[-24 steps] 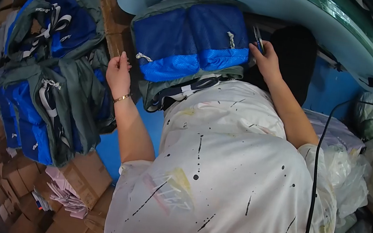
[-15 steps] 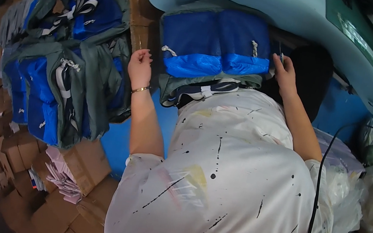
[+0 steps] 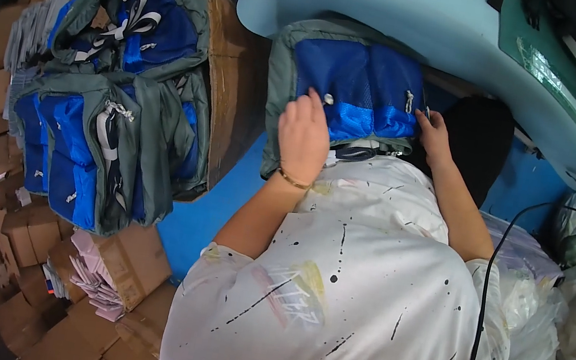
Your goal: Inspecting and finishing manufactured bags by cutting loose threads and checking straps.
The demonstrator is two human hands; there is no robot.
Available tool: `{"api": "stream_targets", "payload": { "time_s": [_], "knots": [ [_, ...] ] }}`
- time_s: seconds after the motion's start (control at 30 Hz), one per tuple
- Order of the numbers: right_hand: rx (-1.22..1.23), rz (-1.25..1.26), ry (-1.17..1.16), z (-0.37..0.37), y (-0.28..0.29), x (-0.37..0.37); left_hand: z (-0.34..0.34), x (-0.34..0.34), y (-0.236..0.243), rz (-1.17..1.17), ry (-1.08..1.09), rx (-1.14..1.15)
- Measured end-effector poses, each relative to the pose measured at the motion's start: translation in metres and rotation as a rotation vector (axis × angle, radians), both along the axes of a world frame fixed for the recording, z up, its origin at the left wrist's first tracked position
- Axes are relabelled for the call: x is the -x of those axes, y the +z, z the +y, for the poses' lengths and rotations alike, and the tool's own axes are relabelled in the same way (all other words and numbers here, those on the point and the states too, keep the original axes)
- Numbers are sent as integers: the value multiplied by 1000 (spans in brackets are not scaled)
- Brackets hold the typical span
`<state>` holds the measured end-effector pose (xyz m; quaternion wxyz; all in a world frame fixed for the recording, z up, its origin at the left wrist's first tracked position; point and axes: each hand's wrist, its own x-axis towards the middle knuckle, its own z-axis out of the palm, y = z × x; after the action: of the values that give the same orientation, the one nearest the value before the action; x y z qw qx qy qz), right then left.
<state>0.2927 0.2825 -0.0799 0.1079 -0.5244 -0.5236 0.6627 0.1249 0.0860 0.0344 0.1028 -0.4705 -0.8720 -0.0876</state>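
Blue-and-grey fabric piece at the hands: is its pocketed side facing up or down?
Up: the fabric piece shows its blue mesh pockets and two pale cords to the camera above.

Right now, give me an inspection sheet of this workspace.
Surface: pale blue worktop with a curved edge.
Job's things: grey-and-blue bag, blue pockets facing up, white cords showing.
Clutter: similar bags piled at left; clear plastic at right.
Left hand: over the bag's left part, by a cord; contact unclear.
Right hand: at the bag's right edge; grip unclear.
Cables: black cable over the white shirt.
Surroundings: cardboard boxes, blue floor.
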Motion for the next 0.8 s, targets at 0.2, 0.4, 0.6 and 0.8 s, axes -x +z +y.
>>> {"api": "stream_targets", "payload": {
  "time_s": [0.2, 0.4, 0.6, 0.8],
  "knots": [
    [36, -25, 44, 5, -7, 4, 2, -19, -5, 29, -37, 111],
    [66, -80, 51, 7, -10, 12, -2, -31, 0, 65, -103, 183],
    [59, -61, 61, 8, -17, 14, -1, -29, -8, 35, -200, 149],
    [64, -86, 51, 11, -16, 12, 2, -28, -12, -1, -205, 160]
  ]
}}
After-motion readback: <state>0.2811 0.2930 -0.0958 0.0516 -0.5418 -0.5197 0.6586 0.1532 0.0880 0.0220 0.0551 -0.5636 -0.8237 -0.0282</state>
